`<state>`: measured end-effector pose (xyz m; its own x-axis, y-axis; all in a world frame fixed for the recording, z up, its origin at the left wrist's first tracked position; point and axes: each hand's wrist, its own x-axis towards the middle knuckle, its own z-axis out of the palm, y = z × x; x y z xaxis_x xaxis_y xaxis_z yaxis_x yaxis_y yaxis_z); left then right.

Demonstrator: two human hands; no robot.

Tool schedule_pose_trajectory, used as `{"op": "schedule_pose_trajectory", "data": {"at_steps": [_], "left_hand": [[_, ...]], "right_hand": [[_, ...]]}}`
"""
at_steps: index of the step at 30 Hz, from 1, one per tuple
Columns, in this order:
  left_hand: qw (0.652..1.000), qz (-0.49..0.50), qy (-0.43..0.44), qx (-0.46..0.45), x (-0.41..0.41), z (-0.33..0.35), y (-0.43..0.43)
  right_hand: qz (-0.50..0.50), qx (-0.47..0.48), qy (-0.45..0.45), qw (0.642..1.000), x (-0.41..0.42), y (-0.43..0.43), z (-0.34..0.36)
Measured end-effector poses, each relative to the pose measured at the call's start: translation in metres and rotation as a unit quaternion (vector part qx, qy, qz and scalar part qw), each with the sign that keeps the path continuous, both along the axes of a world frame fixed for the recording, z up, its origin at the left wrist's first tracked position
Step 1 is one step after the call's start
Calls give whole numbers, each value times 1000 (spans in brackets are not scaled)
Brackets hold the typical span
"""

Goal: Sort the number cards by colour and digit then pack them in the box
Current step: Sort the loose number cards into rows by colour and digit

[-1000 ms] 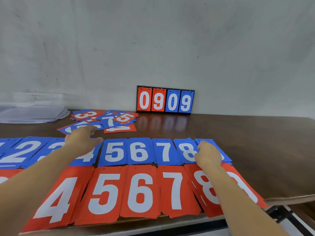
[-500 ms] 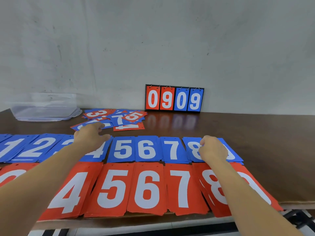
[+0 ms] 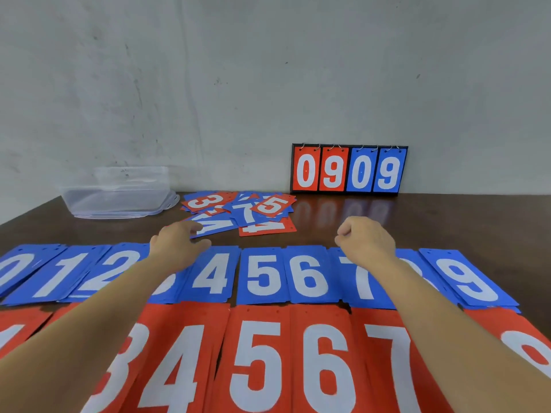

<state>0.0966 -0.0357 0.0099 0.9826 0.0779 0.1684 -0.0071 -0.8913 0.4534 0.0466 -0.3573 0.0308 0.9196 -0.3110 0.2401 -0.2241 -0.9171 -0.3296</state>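
Note:
Sorted number cards lie in two rows on the dark table point(image 3: 465, 222): a blue row point(image 3: 264, 275) from 0 to 9, and a red row point(image 3: 258, 362) nearer me. A loose pile of mixed cards point(image 3: 243, 208) sits behind the rows. My left hand point(image 3: 176, 244) reaches to the pile's near edge. Its fingers and thumb are spread around the corner of a blue 4 card point(image 3: 216, 226), touching it. My right hand point(image 3: 368, 242) hovers over the far end of the blue 7 and 8 stacks, fingers curled, holding nothing.
A clear plastic box point(image 3: 119, 193) stands at the back left by the wall. A flip scoreboard point(image 3: 348, 169) reading 0909 leans against the wall at the back right. My forearms cover the blue 3 and 8 stacks.
The view has dropped closer to the cards. My left hand has moved forward from the blue 3 and 4 stacks to the loose pile. My right hand has lifted off the blue 8 stack and curled.

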Motion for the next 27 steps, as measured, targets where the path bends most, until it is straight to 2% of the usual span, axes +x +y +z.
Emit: {"op": "schedule_pose_trajectory", "data": {"at_steps": [8,13,18,21,27], "left_hand": [[1000,-5,2,13,55,3,42],[998,-59,5,10,81,-7,47],[994,-111,8,10,101,-14,37],[991,-132,12,15,107,-16,32],[988,-151,24,30,114,-15,26]], "right_hand": [[55,-13,35,998,75,50,1],[110,-44,101,988,128,93,-13],[132,-25,141,981,165,117,-25],[132,-42,177,974,174,118,-29],[159,-111,178,965,147,104,-28]]}}
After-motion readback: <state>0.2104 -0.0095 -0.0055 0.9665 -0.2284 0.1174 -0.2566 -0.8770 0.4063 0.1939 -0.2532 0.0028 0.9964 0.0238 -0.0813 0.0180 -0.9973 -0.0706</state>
